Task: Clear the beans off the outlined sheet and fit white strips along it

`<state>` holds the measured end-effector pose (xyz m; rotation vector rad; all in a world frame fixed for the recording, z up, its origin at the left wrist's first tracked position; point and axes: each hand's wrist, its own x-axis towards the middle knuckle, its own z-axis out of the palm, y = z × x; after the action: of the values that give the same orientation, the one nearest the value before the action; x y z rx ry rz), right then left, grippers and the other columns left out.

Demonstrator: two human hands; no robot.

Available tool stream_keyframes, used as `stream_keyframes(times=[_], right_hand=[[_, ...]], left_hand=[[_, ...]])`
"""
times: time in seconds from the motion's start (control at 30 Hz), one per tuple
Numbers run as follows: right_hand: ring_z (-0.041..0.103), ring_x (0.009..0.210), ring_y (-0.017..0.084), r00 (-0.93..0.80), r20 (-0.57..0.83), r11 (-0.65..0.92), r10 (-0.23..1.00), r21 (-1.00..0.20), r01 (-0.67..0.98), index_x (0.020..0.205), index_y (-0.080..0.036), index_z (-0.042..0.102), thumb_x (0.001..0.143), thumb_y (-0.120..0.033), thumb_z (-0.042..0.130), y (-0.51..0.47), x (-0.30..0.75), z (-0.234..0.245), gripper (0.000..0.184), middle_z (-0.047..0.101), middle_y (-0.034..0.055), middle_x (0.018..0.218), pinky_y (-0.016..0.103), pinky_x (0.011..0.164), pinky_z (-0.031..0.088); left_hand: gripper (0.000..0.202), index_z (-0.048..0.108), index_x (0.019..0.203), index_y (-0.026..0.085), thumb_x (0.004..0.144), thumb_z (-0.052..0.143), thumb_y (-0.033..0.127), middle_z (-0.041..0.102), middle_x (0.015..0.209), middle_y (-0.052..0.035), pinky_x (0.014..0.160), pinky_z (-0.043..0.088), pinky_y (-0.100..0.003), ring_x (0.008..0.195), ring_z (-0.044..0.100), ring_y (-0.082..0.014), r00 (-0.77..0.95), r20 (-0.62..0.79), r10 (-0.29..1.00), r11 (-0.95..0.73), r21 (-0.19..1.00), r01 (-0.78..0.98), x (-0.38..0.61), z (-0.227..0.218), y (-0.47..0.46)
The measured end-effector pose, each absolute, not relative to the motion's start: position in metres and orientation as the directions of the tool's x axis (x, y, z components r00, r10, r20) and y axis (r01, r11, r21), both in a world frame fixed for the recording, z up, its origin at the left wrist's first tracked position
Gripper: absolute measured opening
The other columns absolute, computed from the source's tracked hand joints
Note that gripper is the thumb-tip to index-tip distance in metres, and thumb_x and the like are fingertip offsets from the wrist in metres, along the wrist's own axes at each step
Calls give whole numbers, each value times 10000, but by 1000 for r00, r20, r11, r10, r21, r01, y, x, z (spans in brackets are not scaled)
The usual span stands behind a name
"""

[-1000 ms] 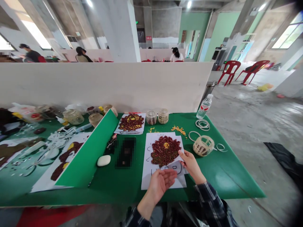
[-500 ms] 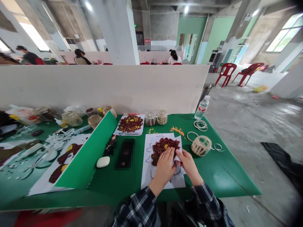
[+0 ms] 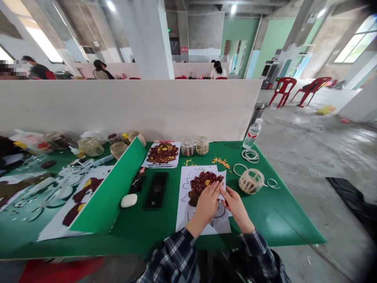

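A sheet of paper point(image 3: 182, 224) with black drawn lines lies before me on the green table. Dark red beans with a small yellow patch form a bean picture point(image 3: 203, 182) on it. My left hand point(image 3: 207, 202) rests across the lower right of the beans, fingers stretched out and side by side. Close against it, my right hand point(image 3: 235, 204) pinches a white piece of paper point(image 3: 223, 188) between thumb and fingers, at the right edge of the beans. What lies under the left palm is hidden.
Yellow kernels point(image 3: 220, 162) lie beyond the sheet. To the right are a woven-looking jar point(image 3: 251, 181), white rings point(image 3: 250, 155) and a water bottle point(image 3: 252, 133). A finished-looking bean flower point(image 3: 163, 153), a phone-like dark shape point(image 3: 156, 190), a white oval object point(image 3: 129, 201) and a green divider point(image 3: 108, 192) stand left.
The camera view has shifted slightly. Both hands keep nearly the same pose, with the left on the beans and the right on the white paper.
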<state>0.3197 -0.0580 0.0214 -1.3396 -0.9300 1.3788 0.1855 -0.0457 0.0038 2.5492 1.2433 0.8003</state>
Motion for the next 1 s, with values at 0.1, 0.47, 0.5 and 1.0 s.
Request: stream_keyframes(times=[0.1, 0.47, 0.5, 1.0], right_hand=[[264, 340, 49, 68, -254, -243, 965, -959, -145, 969, -159, 589, 740, -645, 635, -59, 325, 18, 539, 419, -90, 410, 189, 341, 152], [526, 496, 107, 0, -385, -337, 923, -809, -481, 966, -174, 607, 785, -508, 650, -49, 328, -16, 383, 604, -15, 619, 193, 413, 340], [549, 521, 111, -3, -378, -329, 926, -801, -500, 930, -173, 609, 774, -485, 668, -48, 327, -17, 354, 620, -6, 642, 196, 435, 373], [677, 874, 201, -67, -376, -346, 924, -751, -562, 917, -153, 640, 783, -346, 635, -34, 313, -15, 235, 715, 90, 903, 298, 785, 526]], left_hand=[[591, 337, 1461, 169, 875, 386, 110, 406, 1491, -71, 1122, 351, -394, 1374, 367, -191, 503, 402, 765, -641, 403, 653, 185, 6, -43], [420, 446, 1380, 245, 989, 296, 217, 512, 1409, -35, 1081, 415, -355, 1300, 463, -158, 417, 425, 803, -595, 599, 536, 183, 59, -38], [416, 455, 1371, 243, 993, 283, 227, 523, 1398, -35, 1078, 419, -350, 1291, 472, -157, 406, 412, 816, -576, 639, 510, 184, 64, -39], [425, 528, 1291, 210, 1007, 247, 354, 586, 1311, -62, 1060, 404, -361, 1234, 518, -183, 283, 358, 890, -441, 833, 334, 192, 108, -34]])
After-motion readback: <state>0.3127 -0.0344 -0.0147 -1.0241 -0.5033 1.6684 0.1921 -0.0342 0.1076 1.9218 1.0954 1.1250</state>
